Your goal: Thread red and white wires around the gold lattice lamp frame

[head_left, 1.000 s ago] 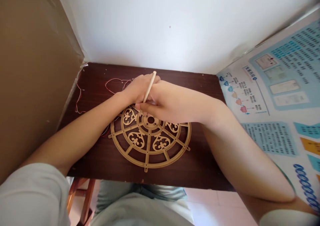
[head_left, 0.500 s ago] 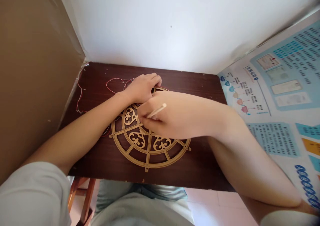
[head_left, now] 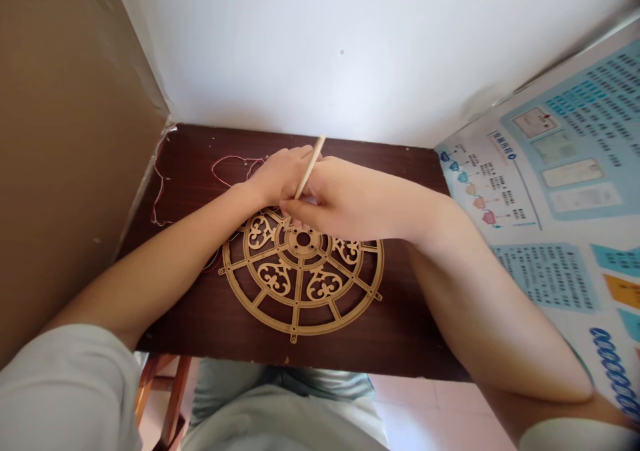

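A round openwork wooden wheel with scroll cut-outs and small tabs lies flat on the dark table. My left hand rests over its far side. Its fingers bend down toward that side and are partly hidden behind my right hand, so their tips do not show. My right hand crosses over the wheel, closed in a pinch on a thin light wooden stick. The stick tilts with its upper end away from me, and its lower end points down toward the wheel left of the hub. Both hands hide the wheel's far part.
Thin red and white wires lie on the table behind and left of the wheel. A white wall stands at the back, a brown panel at the left. A printed poster covers the right side.
My right hand has moved up and away from me, uncovering the wheel's hub. The stick stands steeper and more of it shows. My left hand has stayed almost still.
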